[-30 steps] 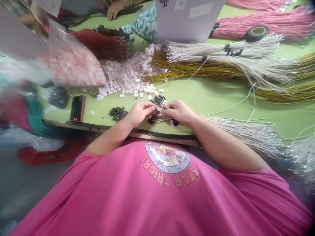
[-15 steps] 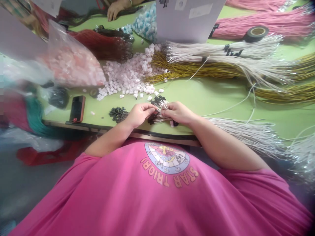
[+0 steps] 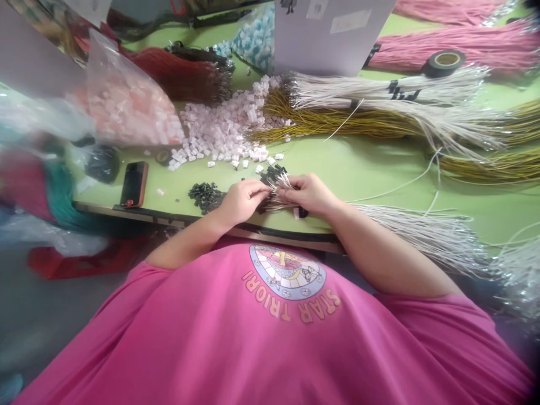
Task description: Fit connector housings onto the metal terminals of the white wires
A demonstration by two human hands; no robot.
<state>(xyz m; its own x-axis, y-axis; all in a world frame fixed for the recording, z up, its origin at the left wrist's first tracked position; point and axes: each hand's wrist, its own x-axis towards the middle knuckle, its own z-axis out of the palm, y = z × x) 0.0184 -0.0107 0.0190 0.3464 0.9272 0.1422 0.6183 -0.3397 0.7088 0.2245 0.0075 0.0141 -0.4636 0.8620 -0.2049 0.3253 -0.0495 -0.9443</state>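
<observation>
Close to the table's front edge, my left hand (image 3: 244,201) is closed in a pinch; what lies between its fingertips is too small to make out. Facing it, my right hand (image 3: 311,193) pinches a white wire, its thumb and forefinger together. Between and under both hands lies a bunch of white wires with black connectors (image 3: 275,173) at their ends. A small heap of black connectors (image 3: 206,195) sits just left of my left hand. White wires (image 3: 417,230) trail off to the right beneath my right forearm.
Loose white connectors (image 3: 228,129) are piled behind my hands, beside a clear bag of pinkish connectors (image 3: 130,107). A phone (image 3: 134,184) lies at left. Yellow wires (image 3: 337,121), bundled white wires (image 3: 337,90) and a black tape roll (image 3: 445,61) lie farther back. A grey panel (image 3: 324,36) stands behind.
A co-worker's hand at the far side has left the view. My hands stay close together, with only small finger shifts; the whole view has moved slightly.
</observation>
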